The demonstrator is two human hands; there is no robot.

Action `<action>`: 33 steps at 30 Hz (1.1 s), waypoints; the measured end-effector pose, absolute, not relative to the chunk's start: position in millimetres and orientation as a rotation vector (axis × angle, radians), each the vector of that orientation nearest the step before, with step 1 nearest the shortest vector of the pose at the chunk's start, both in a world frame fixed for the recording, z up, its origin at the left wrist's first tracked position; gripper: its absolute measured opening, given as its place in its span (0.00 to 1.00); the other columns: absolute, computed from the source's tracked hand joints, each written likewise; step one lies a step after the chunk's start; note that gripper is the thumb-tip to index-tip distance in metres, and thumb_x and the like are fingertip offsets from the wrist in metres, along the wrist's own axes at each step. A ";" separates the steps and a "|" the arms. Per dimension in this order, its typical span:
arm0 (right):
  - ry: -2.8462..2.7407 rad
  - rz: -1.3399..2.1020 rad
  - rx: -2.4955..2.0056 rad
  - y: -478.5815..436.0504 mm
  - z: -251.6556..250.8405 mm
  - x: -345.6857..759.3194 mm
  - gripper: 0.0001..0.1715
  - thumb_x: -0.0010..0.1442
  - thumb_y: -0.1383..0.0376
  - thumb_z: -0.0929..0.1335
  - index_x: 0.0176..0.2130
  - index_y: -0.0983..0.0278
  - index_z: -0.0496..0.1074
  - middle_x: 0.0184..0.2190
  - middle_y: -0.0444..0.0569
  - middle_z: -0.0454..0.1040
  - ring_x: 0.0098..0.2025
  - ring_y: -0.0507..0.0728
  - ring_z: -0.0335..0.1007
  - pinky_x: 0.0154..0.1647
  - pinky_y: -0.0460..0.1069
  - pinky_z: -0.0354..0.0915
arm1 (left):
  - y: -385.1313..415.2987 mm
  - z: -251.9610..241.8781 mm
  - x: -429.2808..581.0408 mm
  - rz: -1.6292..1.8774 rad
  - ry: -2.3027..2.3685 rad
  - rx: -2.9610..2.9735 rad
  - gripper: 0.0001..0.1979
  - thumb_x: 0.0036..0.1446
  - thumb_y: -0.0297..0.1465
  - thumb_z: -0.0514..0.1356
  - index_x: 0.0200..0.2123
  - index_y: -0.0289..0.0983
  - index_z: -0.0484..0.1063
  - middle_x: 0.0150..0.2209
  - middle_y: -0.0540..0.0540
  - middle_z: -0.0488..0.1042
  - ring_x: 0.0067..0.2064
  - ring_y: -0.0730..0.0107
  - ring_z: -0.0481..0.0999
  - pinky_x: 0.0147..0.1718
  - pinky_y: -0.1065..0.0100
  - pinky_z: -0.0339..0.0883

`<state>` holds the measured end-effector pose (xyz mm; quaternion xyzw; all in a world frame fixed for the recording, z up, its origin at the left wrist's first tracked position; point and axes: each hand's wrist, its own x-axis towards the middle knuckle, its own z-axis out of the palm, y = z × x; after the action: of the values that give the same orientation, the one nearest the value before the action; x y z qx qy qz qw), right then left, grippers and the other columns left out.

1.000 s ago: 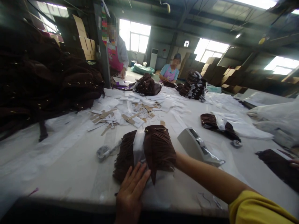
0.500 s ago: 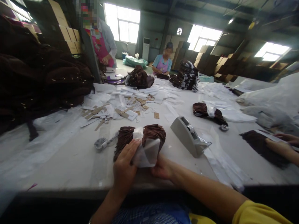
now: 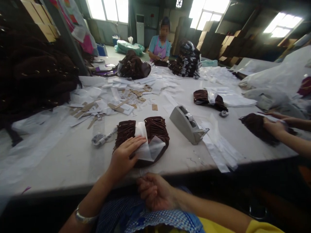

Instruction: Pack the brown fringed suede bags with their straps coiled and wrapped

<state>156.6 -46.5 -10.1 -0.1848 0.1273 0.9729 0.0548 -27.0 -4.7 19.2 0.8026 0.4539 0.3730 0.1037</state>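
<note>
A dark brown fringed bag (image 3: 157,129) lies before me near the table's front edge, with a white paper wrap (image 3: 147,152) around its middle. One end of the wrap sticks up in a loose, folded flap. My left hand (image 3: 126,152) rests flat on the bag and wrap, fingers stretched out. Just in front of the table edge, my right hand (image 3: 156,191) is closed with curled fingers, apart from the bag; whatever it may hold is too small to make out. Left of the bag lies a wrapped coil of strap (image 3: 100,139).
A grey tape dispenser (image 3: 186,124) stands right of the bag, beside white paper strips (image 3: 220,152). Another wrapped brown bag (image 3: 201,97) lies behind it. At right, a co-worker's hands (image 3: 274,126) handle a brown bag. Dark bags (image 3: 36,71) pile up at left; paper scraps (image 3: 121,103) cover the middle.
My right hand has left the bag's right side and moved down toward me, closing. My left hand now lies flatter across the wrap. The view has tilted down.
</note>
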 end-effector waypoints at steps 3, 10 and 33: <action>-0.147 3.009 -0.768 -52.3 -9.7 174.6 0.26 0.70 0.56 0.54 0.31 0.69 0.67 0.17 0.40 0.63 0.12 0.42 0.51 0.13 0.37 0.55 | -12.8 4.1 -28.1 1.042 1.306 2.559 0.25 0.61 0.26 0.56 0.62 0.41 0.64 0.60 0.45 0.70 0.63 0.60 0.66 0.63 0.53 0.59; -1.877 1.051 -1.128 -45.1 23.8 226.3 0.19 0.62 0.51 0.69 0.35 0.65 0.73 0.25 0.46 0.73 0.27 0.53 0.71 0.31 0.48 0.69 | -34.0 -15.7 -27.5 0.789 1.264 2.884 0.28 0.61 0.24 0.55 0.65 0.33 0.58 0.64 0.39 0.64 0.66 0.58 0.61 0.66 0.52 0.53; -1.817 1.171 -1.097 1.4 4.8 245.5 0.15 0.59 0.64 0.72 0.47 0.62 0.75 0.35 0.46 0.76 0.37 0.54 0.72 0.45 0.50 0.69 | -13.1 -5.1 -29.1 0.851 1.366 2.611 0.25 0.62 0.25 0.55 0.62 0.42 0.64 0.60 0.44 0.70 0.62 0.61 0.68 0.63 0.51 0.60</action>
<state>245.5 1.4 4.8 -0.4238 -0.7019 0.4524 0.3509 -29.1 -13.1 -5.1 0.8507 0.4451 0.2771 0.0371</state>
